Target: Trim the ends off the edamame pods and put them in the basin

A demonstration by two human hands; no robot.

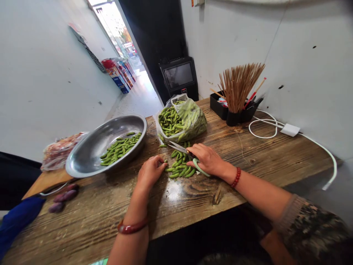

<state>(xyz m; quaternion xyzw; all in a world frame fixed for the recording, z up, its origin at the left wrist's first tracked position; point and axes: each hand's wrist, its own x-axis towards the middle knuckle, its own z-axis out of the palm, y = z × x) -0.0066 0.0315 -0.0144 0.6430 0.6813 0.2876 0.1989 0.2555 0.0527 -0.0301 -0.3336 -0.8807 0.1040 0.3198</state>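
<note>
My right hand (206, 158) grips scissors (178, 147) with pale green handles; their blades are parted and point left over a pile of green soybean pods (180, 170) on the table. At the pile's left edge, my left hand (150, 170) has thumb and forefinger pinched, and a bit of green pod shows at their tips. Behind the pile stands a clear plastic bag (193, 117) full of pods. To the left, a wide metal basin (91, 147) holds more pods on its right side.
The wooden table (110, 213) also bears purple bulbs or roots (64, 197) and a bagged pinkish item (60, 151) at left. At back right are a black holder (219, 106) with wooden skewers (238, 86) and a white cable (317, 140). A blue cloth (20, 221) lies at the left edge.
</note>
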